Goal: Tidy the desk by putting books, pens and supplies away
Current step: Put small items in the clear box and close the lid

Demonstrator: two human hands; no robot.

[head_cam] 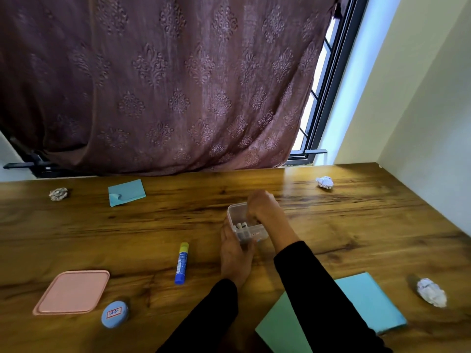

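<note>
box (246,225) clear plastic, lidless | pens inside | left grip (235,253) holding

No legible txt; blue round tin (115,314) lid has red marks, maybe characters, too blurry.

Glue stick (181,263) beside open desk (356,225).

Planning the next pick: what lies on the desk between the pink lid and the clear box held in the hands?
In the head view, only the glue stick lies between the pink lid and the clear box; otherwise bare wood.
</note>
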